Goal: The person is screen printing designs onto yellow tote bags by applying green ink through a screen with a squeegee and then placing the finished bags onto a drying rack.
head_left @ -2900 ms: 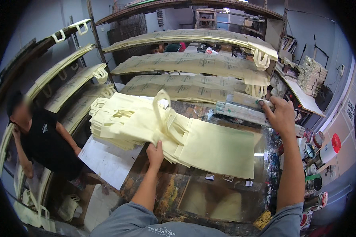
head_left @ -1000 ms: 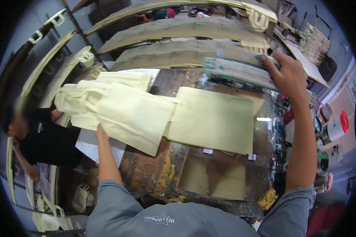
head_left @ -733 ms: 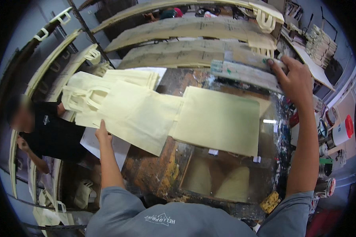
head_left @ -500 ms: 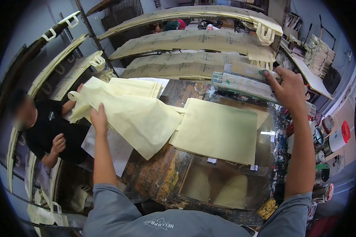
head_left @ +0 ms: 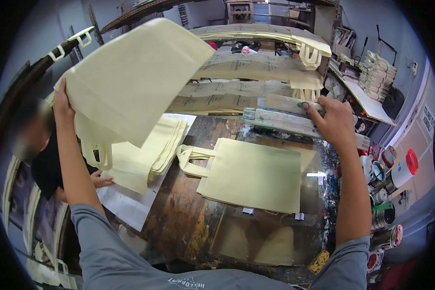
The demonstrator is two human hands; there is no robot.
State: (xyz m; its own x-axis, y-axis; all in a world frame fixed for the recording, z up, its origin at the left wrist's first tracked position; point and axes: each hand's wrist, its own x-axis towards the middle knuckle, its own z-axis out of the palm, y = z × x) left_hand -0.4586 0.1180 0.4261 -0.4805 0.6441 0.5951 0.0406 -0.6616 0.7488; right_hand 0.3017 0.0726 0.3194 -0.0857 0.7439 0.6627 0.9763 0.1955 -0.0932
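Observation:
A cream fabric tote bag (head_left: 135, 77) hangs raised on the left, its handles dangling low. My left hand (head_left: 64, 102) is closed on the bag's near-left edge. Over at the right, my right hand (head_left: 334, 121) grips the top edge of a paint-stained wooden frame (head_left: 280, 120), thumb on the near side. Between my arms another cream bag (head_left: 256, 174) lies flat on the worktable, its handles pointing left; more bag edges show under it. A pile of cream bags (head_left: 166, 150) sits beneath and beside the raised one.
A person in black (head_left: 50, 169) stands at the left, one hand (head_left: 101, 180) near the pile. Bag-laden racks (head_left: 246, 67) line the back. Paint cans (head_left: 389, 237) crowd the right side. A yellow sponge (head_left: 319, 261) lies at the table's near right corner.
My left hand has carried the tote bag left and up, off the table. The handles of the flat bag are now uncovered. My right hand keeps its grip on the frame.

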